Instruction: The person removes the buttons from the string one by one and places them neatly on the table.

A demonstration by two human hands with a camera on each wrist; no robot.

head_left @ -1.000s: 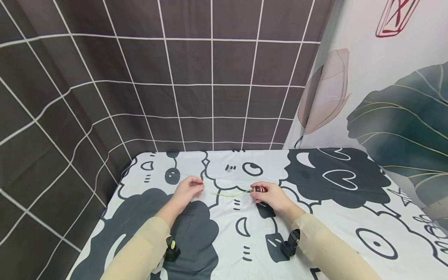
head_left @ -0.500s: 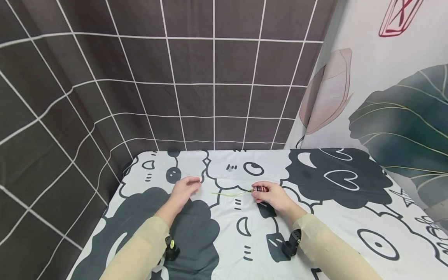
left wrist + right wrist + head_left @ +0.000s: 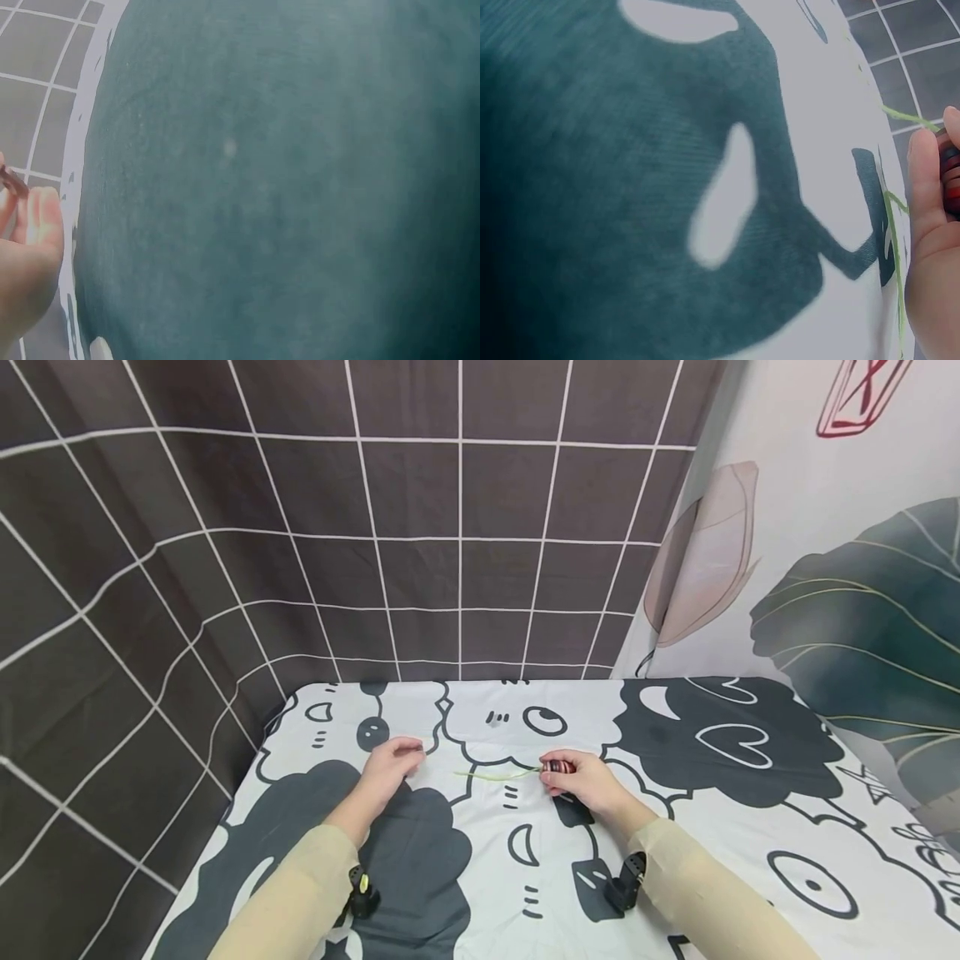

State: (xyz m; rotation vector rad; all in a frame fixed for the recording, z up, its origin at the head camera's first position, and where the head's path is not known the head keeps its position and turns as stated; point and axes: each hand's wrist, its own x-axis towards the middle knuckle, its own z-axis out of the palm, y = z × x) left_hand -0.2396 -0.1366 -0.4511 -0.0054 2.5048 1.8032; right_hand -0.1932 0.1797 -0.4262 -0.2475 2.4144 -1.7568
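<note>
Between thumb and fingers, my right hand (image 3: 587, 778) pinches a small round object (image 3: 558, 767) ringed in red, black and brown, perhaps a spinning top. In the right wrist view the ringed object (image 3: 951, 176) shows partly behind the fingers. A thin yellow-green string (image 3: 495, 776) runs left from it over the cloth, its far end short of the left hand. My left hand (image 3: 386, 771) hovers over the patterned cloth with fingers loosely bent; I see nothing held there. The left wrist view shows a reddish-brown bit (image 3: 13, 181) by those fingertips, cut by the frame edge and unclear.
The black-and-white cartoon-print cloth (image 3: 495, 881) covers the surface under both hands. Behind it hangs a dark curtain with a white grid (image 3: 420, 577). A pale leaf-print sheet (image 3: 817, 518) hangs at the right. A camera sits on each wrist.
My left hand has drawn slightly left, away from the string's end. The right hand stays in place with the ringed object. The head view has shifted a little.
</note>
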